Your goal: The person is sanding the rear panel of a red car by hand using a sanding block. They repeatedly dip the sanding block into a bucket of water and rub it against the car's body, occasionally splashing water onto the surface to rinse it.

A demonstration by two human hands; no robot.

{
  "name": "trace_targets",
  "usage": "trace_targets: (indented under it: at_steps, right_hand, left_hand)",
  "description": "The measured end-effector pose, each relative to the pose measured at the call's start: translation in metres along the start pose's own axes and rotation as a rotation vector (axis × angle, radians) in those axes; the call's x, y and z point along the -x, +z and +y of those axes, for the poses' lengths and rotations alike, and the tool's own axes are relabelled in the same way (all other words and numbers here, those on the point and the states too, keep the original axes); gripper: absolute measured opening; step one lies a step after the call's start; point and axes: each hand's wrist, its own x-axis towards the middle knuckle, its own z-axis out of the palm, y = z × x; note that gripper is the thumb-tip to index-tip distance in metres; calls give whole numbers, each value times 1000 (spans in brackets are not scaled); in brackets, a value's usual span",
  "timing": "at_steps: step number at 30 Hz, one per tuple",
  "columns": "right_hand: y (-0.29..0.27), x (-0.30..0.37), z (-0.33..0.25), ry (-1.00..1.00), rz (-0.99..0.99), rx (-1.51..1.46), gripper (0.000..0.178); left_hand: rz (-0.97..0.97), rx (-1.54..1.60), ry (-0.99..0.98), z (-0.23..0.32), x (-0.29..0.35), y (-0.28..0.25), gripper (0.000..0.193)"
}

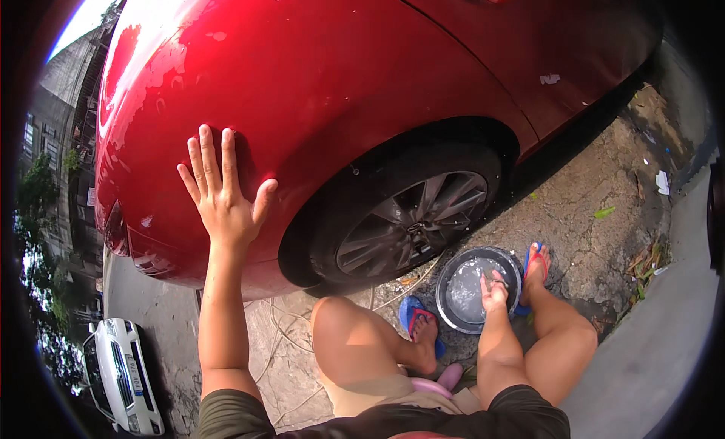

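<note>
- L hand [223, 201]: palm-down on red car's body panel [302, 91], L of wheel arch [362, 156]; fingers spread, pinching nothing.
- R hand [495, 294]: at round black basin [443, 292] w/ whitish suds [463, 294]; grip unclear, can't tell if holding anything.
- Basin: on ground [596, 182] btwn feet [425, 331] in blue flip-flops [408, 307], nr multi-spoke alloy wheel [415, 227].
- Thin pale hose/cord [281, 332] on ground.
- White car [124, 375] lower L, well apart.

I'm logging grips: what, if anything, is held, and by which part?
Left hand: nothing, open at the car. Right hand, over the basin: I can't tell.
</note>
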Motion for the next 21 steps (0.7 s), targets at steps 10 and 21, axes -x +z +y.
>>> trace_targets:
  at_steps: [10, 21]
  right_hand:
    - [389, 469, -64, -340, -1105, 182, 30]
    - [141, 135, -17, -126, -215, 195, 41]
  left_hand:
    - [177, 58, -108, -39, -89, 22, 92]
    - [198, 88, 189, 73, -170, 50, 81]
